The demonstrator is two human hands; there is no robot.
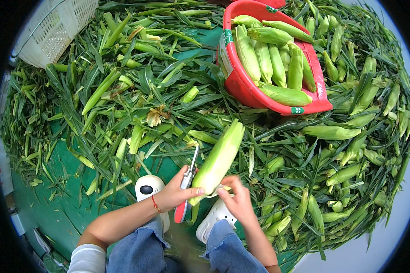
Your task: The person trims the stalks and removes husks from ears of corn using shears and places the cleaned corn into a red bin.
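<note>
My left hand [177, 192] grips an ear of corn in green husk [220, 158] by its lower end, thumb laid across it. The same hand also holds pruning shears [186, 187] with red and grey handles, their blade pointing up beside the ear. The ear slants up to the right. At its base, the fingers of my right hand [234, 198] pinch a pale piece of husk; they are slightly blurred. Beyond the ear, a red plastic basket [247, 95] holds several ears in their husks.
Cut leaves and stalks [123, 92] cover much of the green floor covering [63, 201]. More unhusked ears [331, 132] lie among leaves at the right. A white perforated crate [51, 34] stands at the upper left. White clogs [150, 187] are below my hands.
</note>
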